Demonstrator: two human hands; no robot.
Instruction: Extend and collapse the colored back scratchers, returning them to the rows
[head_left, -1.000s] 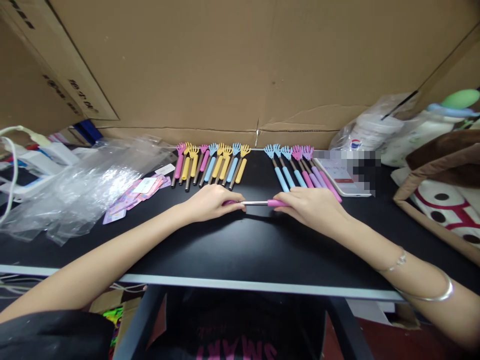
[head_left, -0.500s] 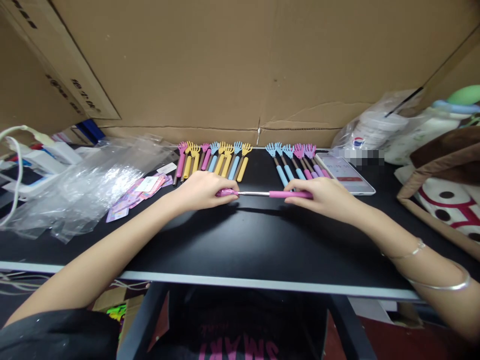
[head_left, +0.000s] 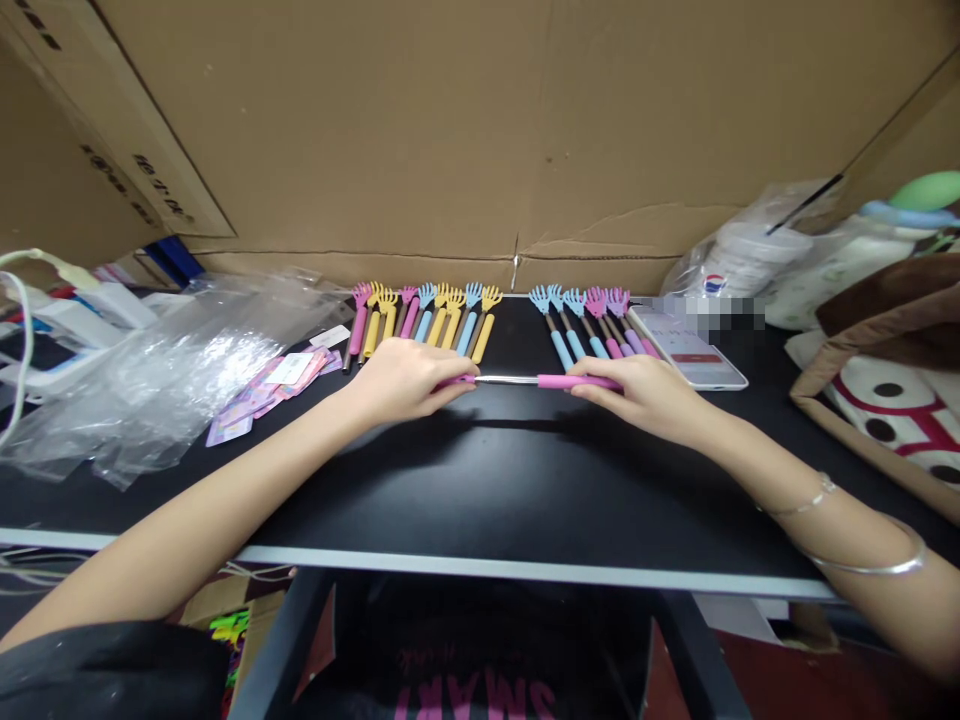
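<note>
Cardboard (head_left: 375, 130): brown wall behind the desk (head_left: 495, 480); dark Chinese characters printed at far left, slanted, can't read them reliably.
Plugs (head_left: 94, 320): white, far left, white cable (head_left: 28, 330) looping beside them.
Plastic bags (head_left: 165, 370): clear, crumpled pile, no print I can make out.
Cards (head_left: 255, 400): pink and purple, fanned just right of the bags; white label (head_left: 291, 368) on top, text too small.
Box (head_left: 262, 620): cardboard, below desk level, bright green bits (head_left: 231, 627) beside its flap.
Left row (head_left: 424, 325): back scratchers with hand-shaped heads, pink, yellow and blue, heads toward the wall.
Left hand (head_left: 409, 380): closed round the left end of the pink back scratcher (head_left: 506, 380), hiding most of that end.
Pink back scratcher: level between both hands, bare metal rod in the middle, just above the desk, shadow underneath.
Lettering (head_left: 476, 697): big pink capitals on black cloth, upside down, looks like SMART; smaller line illegible.
Right row (head_left: 574, 330): more scratchers, blue, pink and purple.
Right hand (head_left: 637, 395): gripping the pink handle; chain (head_left: 806, 505) and silver bangle (head_left: 889, 570) further up that arm.
Phone (head_left: 694, 355): white, screen lit, text unreadable, partly pixelated.
Cup (head_left: 757, 260): Pepsi logo, black straw (head_left: 806, 205), clear bag around it.
Bottle (head_left: 881, 245): pale, green top.
Bag (head_left: 892, 410): brown and white, red-outlined eye shapes.
</note>
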